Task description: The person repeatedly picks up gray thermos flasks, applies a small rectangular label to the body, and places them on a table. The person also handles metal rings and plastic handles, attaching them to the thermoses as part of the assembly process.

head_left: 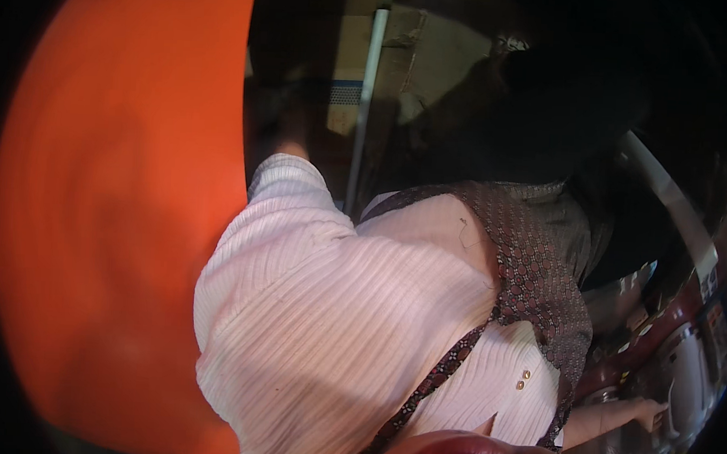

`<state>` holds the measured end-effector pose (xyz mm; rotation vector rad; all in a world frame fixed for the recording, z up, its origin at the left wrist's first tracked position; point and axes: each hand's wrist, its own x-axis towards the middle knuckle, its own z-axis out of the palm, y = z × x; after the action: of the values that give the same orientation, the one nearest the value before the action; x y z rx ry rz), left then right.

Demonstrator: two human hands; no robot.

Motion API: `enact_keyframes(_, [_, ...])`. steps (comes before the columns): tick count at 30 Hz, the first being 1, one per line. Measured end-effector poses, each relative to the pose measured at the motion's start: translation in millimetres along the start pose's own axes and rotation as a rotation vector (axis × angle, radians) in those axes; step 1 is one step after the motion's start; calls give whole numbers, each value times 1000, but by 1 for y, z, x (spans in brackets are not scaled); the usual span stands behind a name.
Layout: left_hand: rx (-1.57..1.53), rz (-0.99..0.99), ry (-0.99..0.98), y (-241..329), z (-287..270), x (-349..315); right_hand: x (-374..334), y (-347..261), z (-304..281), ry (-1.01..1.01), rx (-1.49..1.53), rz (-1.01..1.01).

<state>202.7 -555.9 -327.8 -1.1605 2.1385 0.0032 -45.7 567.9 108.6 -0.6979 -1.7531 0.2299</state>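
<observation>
Though dim, right hand (pixel 651 412) against white appliance (pixel 688 379).

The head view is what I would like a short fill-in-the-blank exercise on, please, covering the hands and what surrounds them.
1. The big blurred surface filling the left of the picture is ____ in colour.
2. The ribbed sweater is ____ in colour.
3. The right hand reaches toward the lower ____ corner of the picture, beside a white container.
4. The left hand is raised into a ____ area, too dim to show its grip.

Missing words: orange; white; right; dark
</observation>
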Motion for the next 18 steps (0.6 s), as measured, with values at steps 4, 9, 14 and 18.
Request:
enact_keyframes(4, [98,20,-59,17,-31,18,-18,-1,-58,-61,-74,56])
enact_keyframes(9, [147,88,-73,33,-32,34,-42,-59,-93,-241,-2,-50])
enact_keyframes(14, [130,149,-58,40,-28,27,-102,-97,-57,-453,-52,-330])
enact_keyframes(18, [143,194,-63,53,-36,26,-149,-118,-44,-663,142,-219])
